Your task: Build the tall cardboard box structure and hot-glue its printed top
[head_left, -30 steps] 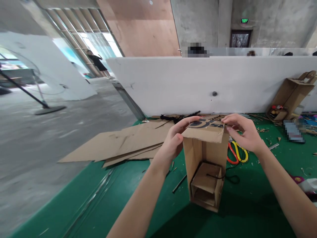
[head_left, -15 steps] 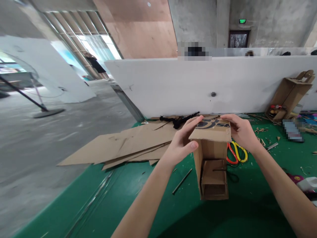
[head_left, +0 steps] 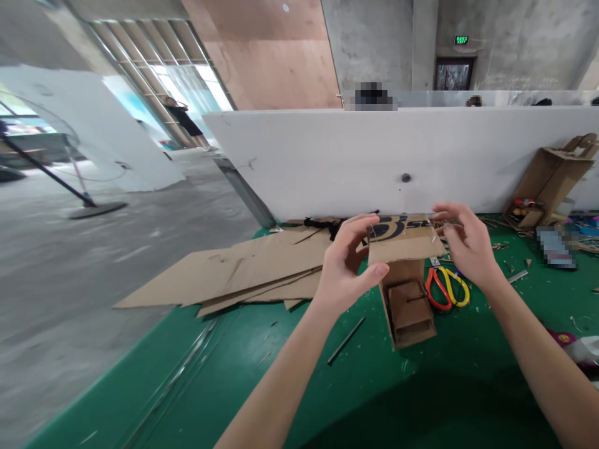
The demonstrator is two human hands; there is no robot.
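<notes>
A cardboard panel with dark blue print lies across the top of a narrow open-fronted cardboard box; whether the two are joined I cannot tell. My left hand curls round the panel's left side, fingers at the far corner and thumb by the front corner. At the opposite edge, my right hand has its bent fingers against the panel. Inside the box's lower part is a smaller cardboard compartment, with a thin dark stick poking from it. Red-and-yellow-handled scissors lie right of the box.
Flat cardboard sheets are stacked on the green table at left. A dark thin rod lies nearer me. A white partition stands behind. To the right are a taller cardboard construction, a phone and scraps.
The box has turned slightly and its base has shifted away from me. Its printed top panel now slants, and my right hand has risen a little with the fingers more bent.
</notes>
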